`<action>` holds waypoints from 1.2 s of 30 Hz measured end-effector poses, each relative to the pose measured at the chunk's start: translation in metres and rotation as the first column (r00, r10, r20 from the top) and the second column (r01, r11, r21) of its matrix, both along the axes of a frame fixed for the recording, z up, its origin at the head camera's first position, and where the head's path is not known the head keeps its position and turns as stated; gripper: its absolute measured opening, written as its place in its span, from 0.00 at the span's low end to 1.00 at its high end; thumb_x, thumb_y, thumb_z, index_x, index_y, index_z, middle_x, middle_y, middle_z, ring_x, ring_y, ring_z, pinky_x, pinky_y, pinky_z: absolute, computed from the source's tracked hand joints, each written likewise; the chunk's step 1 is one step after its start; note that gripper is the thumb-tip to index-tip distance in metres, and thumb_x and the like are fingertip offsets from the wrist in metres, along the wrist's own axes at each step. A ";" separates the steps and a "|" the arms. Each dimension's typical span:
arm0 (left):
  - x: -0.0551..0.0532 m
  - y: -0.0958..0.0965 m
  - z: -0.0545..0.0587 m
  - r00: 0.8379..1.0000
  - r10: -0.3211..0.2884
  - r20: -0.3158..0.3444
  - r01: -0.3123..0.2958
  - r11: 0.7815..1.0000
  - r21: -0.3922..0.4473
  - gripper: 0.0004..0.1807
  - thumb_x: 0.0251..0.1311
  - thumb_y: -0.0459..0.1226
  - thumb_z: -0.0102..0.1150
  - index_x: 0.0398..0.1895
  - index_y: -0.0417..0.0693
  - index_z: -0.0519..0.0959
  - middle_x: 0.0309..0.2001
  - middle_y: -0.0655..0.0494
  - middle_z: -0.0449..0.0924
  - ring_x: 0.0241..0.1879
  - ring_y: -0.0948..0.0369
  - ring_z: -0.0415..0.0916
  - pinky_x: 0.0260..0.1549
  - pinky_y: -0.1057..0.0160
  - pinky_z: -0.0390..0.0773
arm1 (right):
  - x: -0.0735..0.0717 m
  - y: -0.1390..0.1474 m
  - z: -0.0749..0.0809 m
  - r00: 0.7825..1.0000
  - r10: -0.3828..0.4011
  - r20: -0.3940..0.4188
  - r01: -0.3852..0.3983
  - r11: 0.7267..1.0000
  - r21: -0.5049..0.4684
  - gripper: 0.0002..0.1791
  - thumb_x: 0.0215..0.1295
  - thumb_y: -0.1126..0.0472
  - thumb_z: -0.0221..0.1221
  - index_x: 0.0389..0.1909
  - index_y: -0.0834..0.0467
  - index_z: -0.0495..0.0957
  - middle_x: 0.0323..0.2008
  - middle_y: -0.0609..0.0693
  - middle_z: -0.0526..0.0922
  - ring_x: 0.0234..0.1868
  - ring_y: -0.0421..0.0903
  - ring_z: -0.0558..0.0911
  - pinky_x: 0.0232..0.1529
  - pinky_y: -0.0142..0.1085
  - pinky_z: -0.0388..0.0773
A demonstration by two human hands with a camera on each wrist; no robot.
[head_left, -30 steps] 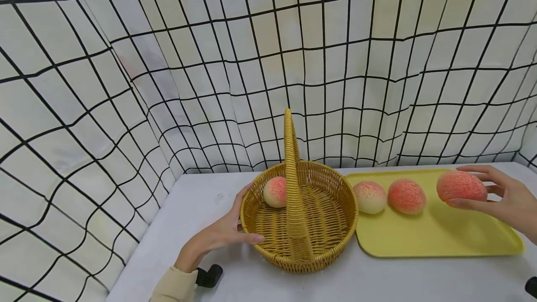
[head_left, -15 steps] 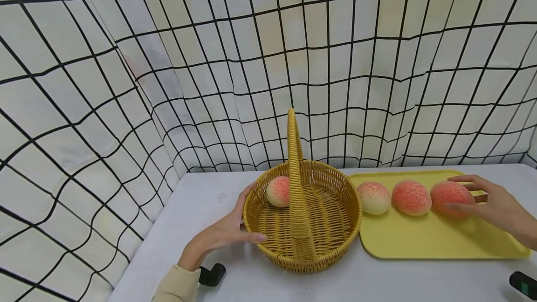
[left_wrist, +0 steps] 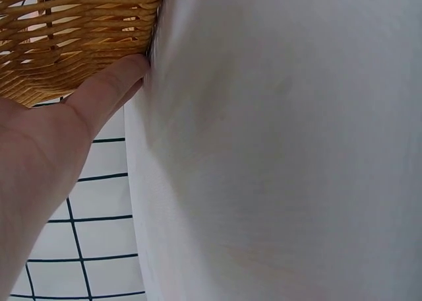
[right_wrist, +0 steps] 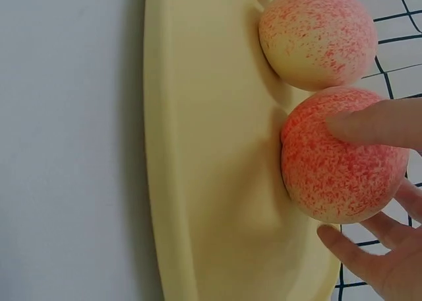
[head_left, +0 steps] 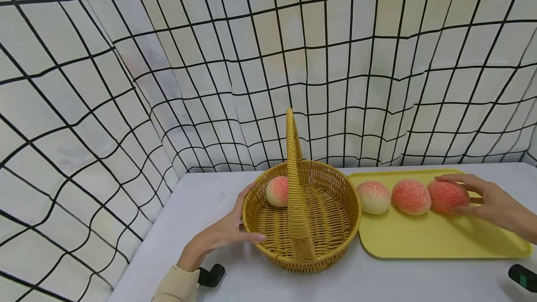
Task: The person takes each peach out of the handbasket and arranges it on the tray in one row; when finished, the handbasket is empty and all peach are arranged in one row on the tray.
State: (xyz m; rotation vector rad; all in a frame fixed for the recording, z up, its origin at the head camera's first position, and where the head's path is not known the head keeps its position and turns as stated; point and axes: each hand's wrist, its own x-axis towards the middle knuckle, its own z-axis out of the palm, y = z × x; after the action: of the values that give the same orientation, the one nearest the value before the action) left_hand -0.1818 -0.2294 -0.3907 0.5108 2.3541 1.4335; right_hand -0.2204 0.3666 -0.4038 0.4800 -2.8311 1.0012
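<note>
A round wicker basket (head_left: 327,218) with a tall arched handle stands on the table, one peach (head_left: 277,191) lying inside at its left. My left hand (head_left: 226,228) holds the basket's left side, thumb at the front rim and fingers along the outer wall. On the yellow tray (head_left: 423,241), three peaches sit in a row. The rightmost peach (head_left: 447,196) is between the thumb and fingers of my right hand (head_left: 495,199); in the right wrist view the thumb lies on this peach (right_wrist: 336,175) while some fingers spread behind it. The middle peach (head_left: 411,197) touches it.
The pale pink-and-cream peach (head_left: 373,197) lies at the tray's left end, close to the basket rim. A white wall with black netting (head_left: 335,83) rises behind the white table (head_left: 361,283). Dark wrist devices show near both arms.
My right hand has moved left and lowered its peach onto the tray, beside the middle peach. My left hand stays on the basket. The view has shifted slightly.
</note>
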 end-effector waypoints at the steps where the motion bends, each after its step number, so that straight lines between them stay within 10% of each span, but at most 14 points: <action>1: 0.000 0.000 0.000 1.000 0.000 0.000 0.000 1.000 0.001 0.71 0.54 0.55 0.77 0.85 0.65 0.29 0.84 0.42 0.34 0.80 0.39 0.49 0.71 0.31 0.58 | 0.001 0.000 -0.001 1.000 0.004 -0.013 -0.004 1.000 0.004 0.43 0.51 0.73 0.76 0.70 0.61 0.72 0.68 0.60 0.71 0.56 0.82 0.73 0.42 0.48 0.85; 10: 0.001 0.000 0.001 1.000 -0.004 0.004 0.004 1.000 0.017 0.71 0.55 0.53 0.77 0.85 0.64 0.29 0.84 0.41 0.36 0.79 0.40 0.51 0.72 0.34 0.59 | 0.003 -0.006 0.004 0.999 0.014 -0.044 -0.010 0.996 0.087 0.41 0.51 0.69 0.78 0.65 0.69 0.70 0.63 0.76 0.68 0.53 0.76 0.75 0.43 0.61 0.84; 17: 0.001 0.000 0.000 1.000 -0.002 -0.011 0.002 1.000 -0.011 0.71 0.55 0.54 0.77 0.85 0.65 0.29 0.84 0.41 0.36 0.79 0.39 0.50 0.71 0.30 0.57 | 0.003 -0.006 -0.004 0.959 0.147 -0.244 -0.113 0.983 0.148 0.43 0.38 0.70 0.83 0.61 0.57 0.78 0.61 0.44 0.72 0.56 0.25 0.64 0.39 0.61 0.82; 26: 0.002 -0.002 -0.001 1.000 0.009 -0.021 -0.010 1.000 -0.026 0.71 0.54 0.55 0.78 0.85 0.64 0.29 0.84 0.41 0.38 0.79 0.39 0.49 0.72 0.30 0.54 | 0.002 -0.017 0.010 0.983 0.042 -0.177 0.005 0.966 0.257 0.40 0.41 0.62 0.84 0.58 0.66 0.79 0.46 0.65 0.78 0.43 0.57 0.74 0.31 0.37 0.73; 36: 0.002 0.000 0.002 1.000 0.013 -0.006 -0.014 0.999 -0.030 0.71 0.54 0.56 0.77 0.85 0.65 0.29 0.84 0.41 0.35 0.80 0.39 0.48 0.72 0.30 0.54 | -0.002 -0.025 0.009 0.992 0.008 -0.126 0.023 0.969 0.245 0.38 0.50 0.57 0.82 0.57 0.71 0.75 0.50 0.73 0.74 0.46 0.66 0.75 0.41 0.62 0.83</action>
State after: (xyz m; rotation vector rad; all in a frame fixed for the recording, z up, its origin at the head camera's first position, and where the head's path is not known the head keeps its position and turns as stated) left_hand -0.1799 -0.2292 -0.3889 0.4929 2.3847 1.4018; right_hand -0.2221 0.3419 -0.3949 0.5339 -2.8506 0.5956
